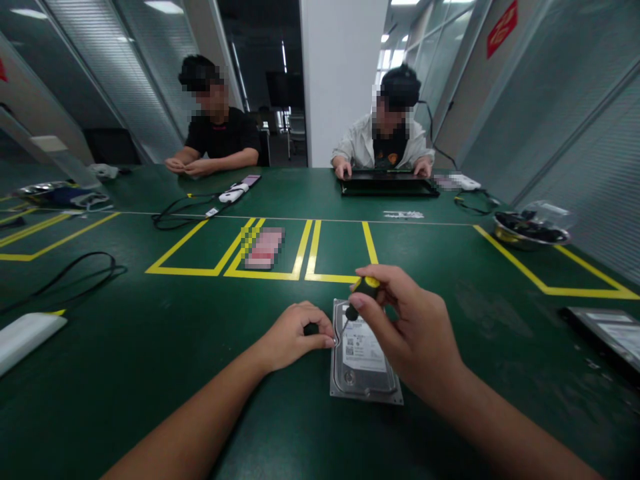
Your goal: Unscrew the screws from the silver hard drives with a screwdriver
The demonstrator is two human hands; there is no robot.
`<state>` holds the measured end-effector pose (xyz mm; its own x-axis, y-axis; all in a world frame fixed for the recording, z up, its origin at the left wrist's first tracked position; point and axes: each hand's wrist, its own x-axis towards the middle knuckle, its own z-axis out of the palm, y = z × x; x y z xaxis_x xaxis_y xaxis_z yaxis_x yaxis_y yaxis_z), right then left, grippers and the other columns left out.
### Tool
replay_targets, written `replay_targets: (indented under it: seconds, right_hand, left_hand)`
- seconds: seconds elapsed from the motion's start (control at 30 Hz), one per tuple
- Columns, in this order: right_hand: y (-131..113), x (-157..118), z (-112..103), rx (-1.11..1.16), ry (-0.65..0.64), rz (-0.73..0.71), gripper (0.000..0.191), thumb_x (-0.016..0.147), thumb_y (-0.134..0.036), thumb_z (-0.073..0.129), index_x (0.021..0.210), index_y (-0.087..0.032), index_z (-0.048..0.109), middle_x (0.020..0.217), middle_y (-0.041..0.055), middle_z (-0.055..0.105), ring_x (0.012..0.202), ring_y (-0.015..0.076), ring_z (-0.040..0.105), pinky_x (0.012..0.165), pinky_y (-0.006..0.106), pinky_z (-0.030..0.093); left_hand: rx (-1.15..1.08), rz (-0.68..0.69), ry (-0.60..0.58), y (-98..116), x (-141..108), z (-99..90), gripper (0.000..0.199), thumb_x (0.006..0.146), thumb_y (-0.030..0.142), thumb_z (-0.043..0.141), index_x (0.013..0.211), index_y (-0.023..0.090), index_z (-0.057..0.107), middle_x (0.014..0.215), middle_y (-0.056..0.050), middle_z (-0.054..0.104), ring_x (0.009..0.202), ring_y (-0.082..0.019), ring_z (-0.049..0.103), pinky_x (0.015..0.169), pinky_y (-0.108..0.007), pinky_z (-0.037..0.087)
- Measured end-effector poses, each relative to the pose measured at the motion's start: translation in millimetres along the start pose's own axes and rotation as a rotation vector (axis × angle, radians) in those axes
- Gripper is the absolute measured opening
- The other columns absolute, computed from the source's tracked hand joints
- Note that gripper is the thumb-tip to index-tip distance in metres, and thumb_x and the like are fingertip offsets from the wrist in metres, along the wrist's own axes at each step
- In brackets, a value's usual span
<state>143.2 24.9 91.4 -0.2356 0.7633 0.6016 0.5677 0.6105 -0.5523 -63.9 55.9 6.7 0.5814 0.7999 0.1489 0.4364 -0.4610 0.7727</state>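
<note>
A silver hard drive (367,383) with a white label lies flat on the green table in front of me. My right hand (407,327) grips a screwdriver (368,287) with a black and yellow handle, tilted over the drive's upper left part, its shaft pointing down to the left edge. At that edge is my left hand (299,335), thumb and forefinger pinched together near the screwdriver's tip. A dark object (311,329) shows between its fingers. Whatever the fingertips hold is too small to make out.
Yellow tape (265,274) marks boxes on the table (250,413); a pinkish phone lies in one. Two people sit opposite, one holding a black panel (390,185). A metal bowl (530,233) and another drive (607,337) are at the right, a white device (27,337) at the left.
</note>
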Motion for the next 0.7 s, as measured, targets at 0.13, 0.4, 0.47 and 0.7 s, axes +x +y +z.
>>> replay_targets:
  seconds: [0.13,0.4,0.47,0.7]
  right_hand:
    - [3.6,-2.8,3.0,0.017,-0.006,0.008,0.019,0.092,-0.028,0.058,0.108,-0.019,0.059,0.071,-0.004,0.061,0.057,0.0088,0.057,0.055,0.022,0.044]
    - [3.9,-3.0,4.8,0.021,-0.001,-0.003,0.019,0.091,-0.026,0.059,0.106,-0.017,0.06,0.07,-0.0039,0.06,0.056,0.0075,0.055,0.051,0.02,0.041]
    - [4.2,-3.4,5.9,0.024,-0.004,-0.007,0.018,0.091,-0.026,0.059,0.107,-0.017,0.06,0.07,-0.004,0.06,0.056,0.0073,0.055,0.051,0.02,0.041]
    - [6.6,-4.3,8.1,0.021,-0.015,0.005,0.018,0.091,-0.028,0.058,0.107,-0.018,0.06,0.069,-0.0039,0.059,0.055,0.0082,0.055,0.051,0.021,0.041]
  left_hand:
    - [0.005,-0.012,-0.005,0.8,0.4,-0.3,0.01,0.084,0.029,0.073,0.08,0.02,0.07,0.082,0.002,0.07,0.086,-0.018,0.06,0.083,-0.031,0.04]
    - [0.002,0.006,0.002,-0.3,0.3,1.1,0.01,0.085,0.028,0.073,0.08,0.02,0.07,0.082,0.002,0.07,0.085,-0.017,0.061,0.084,-0.03,0.039]
    - [0.003,0.008,0.001,0.0,0.6,1.0,0.01,0.085,0.027,0.072,0.08,0.019,0.07,0.082,0.002,0.07,0.085,-0.017,0.061,0.084,-0.03,0.039]
    - [0.011,0.004,0.002,-0.7,0.7,0.9,0.012,0.086,0.029,0.072,0.079,0.019,0.069,0.082,0.002,0.07,0.085,-0.017,0.061,0.084,-0.031,0.04]
